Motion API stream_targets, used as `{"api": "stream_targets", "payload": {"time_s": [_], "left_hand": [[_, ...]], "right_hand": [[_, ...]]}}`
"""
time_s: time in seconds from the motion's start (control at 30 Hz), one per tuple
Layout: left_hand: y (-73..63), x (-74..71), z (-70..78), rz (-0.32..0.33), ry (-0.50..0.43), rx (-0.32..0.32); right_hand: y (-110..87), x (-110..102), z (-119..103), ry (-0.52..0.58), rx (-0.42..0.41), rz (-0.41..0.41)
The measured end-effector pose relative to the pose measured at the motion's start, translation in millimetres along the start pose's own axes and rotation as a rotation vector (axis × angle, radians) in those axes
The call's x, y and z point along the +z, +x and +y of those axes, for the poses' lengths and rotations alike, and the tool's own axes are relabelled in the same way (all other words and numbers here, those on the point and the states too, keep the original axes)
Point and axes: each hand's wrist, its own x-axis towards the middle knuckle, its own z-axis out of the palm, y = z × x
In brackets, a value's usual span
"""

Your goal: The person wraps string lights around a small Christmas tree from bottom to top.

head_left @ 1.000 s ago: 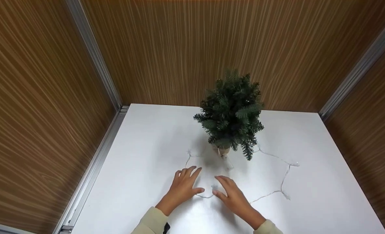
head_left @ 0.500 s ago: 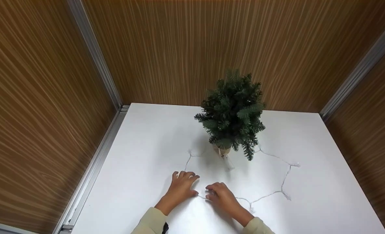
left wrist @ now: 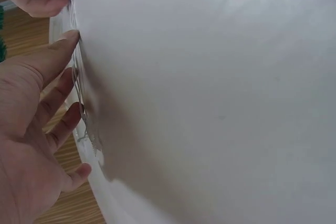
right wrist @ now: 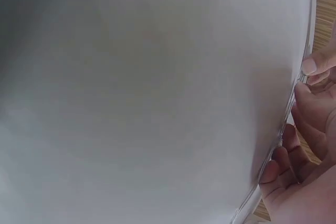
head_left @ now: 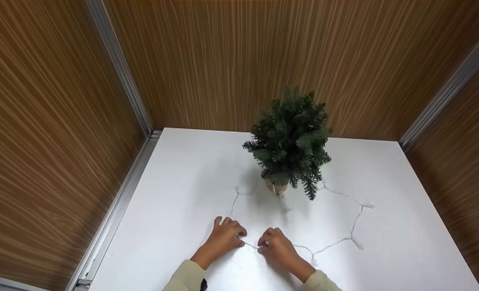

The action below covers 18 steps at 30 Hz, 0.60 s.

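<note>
Enclosure: the white tabletop (head_left: 174,182) is bounded by a wood-grain back panel (head_left: 203,68) and wood-grain side panels (head_left: 53,141), with metal rails (head_left: 118,60) set along the corners.
Tree: a small green tree (head_left: 290,141) is stood on the table, near the back and beyond both hands; the far part of the cord's loop is hidden by its branches.
Tree base: a tan base (head_left: 277,186) is partly covered by foliage, and a clear piece (head_left: 285,203) is seen just in front; what it is cannot be made out well.
Sleeves: both forearms are covered by pale sleeves (head_left: 187,275), and a dark band (head_left: 204,284) is seen by the left cuff.
Cord: a pale cord (head_left: 333,245) with small clear tips (head_left: 368,205) is laid in a wide loop in front of the tree and to its right.
Left grip: the cord is pinched by the left hand (head_left: 223,237) between thumb and forefinger, the other fingers being spread.
Right grip: the cord is pinched by the right hand (head_left: 279,249), its fingers bent.
Between hands: a short stretch of cord is spanned from thumb to thumb, low over the table.
</note>
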Motion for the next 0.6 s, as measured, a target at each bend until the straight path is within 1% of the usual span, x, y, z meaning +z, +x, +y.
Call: {"api": "stream_targets", "payload": {"time_s": [0.1, 0.27, 0.43, 0.6], "left_hand": [[-0.7, 1.2, 0.3, -0.006, -0.006, 0.002], [-1.7, 2.9, 1.7, -0.008, -0.002, 0.013], [-3.8, 2.3, 2.6, 0.029, 0.003, 0.047], [-5.5, -1.5, 2.9, 0.073, 0.001, 0.087]], "right_hand": [[-1.9, 0.9, -0.5, -0.030, -0.013, 0.010], [-3.4, 1.6, 2.3, -0.081, -0.074, 0.064], [-4.4, -4.5, 7.0, -0.081, -0.100, 0.139], [-5.9, -15.4, 11.0, -0.067, -0.106, 0.185]]}}
